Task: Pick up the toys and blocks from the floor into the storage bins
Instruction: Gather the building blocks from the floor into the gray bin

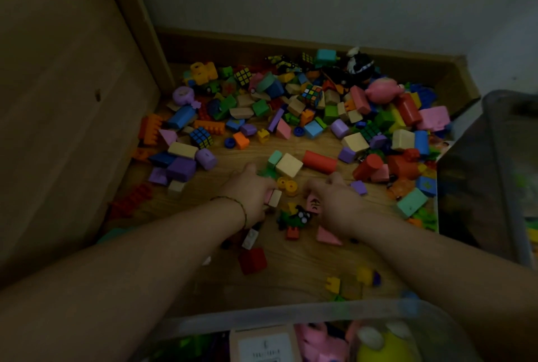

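Observation:
A heap of coloured blocks and toys covers the wooden floor in a corner. My left hand is low over the floor, fingers closed around a pink and cream block. My right hand lies palm down beside it, fingers on a pink block. Between the hands sit a yellow wheel piece and a dark green toy with eyes. A clear storage bin stands at the near edge, with pink and yellow toys inside.
A second clear bin stands at the right. A wooden panel walls the left side, a skirting board runs along the back wall. A red block, a pink wedge and a red cylinder lie near my hands.

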